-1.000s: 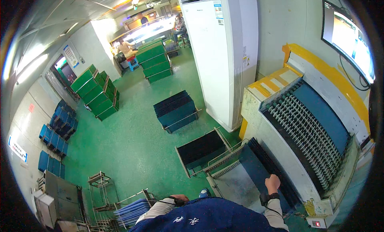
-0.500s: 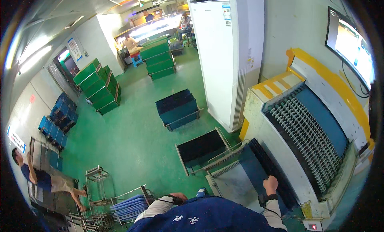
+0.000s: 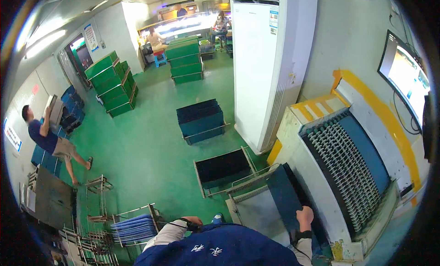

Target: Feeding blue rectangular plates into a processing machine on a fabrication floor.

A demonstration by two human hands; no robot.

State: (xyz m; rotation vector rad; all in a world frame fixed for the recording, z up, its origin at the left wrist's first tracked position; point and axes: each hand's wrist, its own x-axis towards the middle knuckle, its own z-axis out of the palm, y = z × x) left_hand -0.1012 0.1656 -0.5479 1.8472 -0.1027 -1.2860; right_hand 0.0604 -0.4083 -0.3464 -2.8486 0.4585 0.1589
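The right hand [image 3: 305, 219] is curled into a loose fist at the near end of a dark blue panel [image 3: 281, 190]; I cannot tell whether its fingers grip the edge. The panel is flat, thin and straight-edged, with a plain matte face, and extends forward and leftward from that hand. Darker, almost black panels [image 3: 297, 183] stand close together just ahead of the hand, and a pale grey plate [image 3: 254, 208] lies to its left. Right of the hand is the roller machine [image 3: 346, 170], with rows of metallic rollers.

The left hand [image 3: 195, 220] sits close to the torso, partly hidden, so its grip cannot be told. Lighter blue slabs [image 3: 134, 229] lie stacked left of it.
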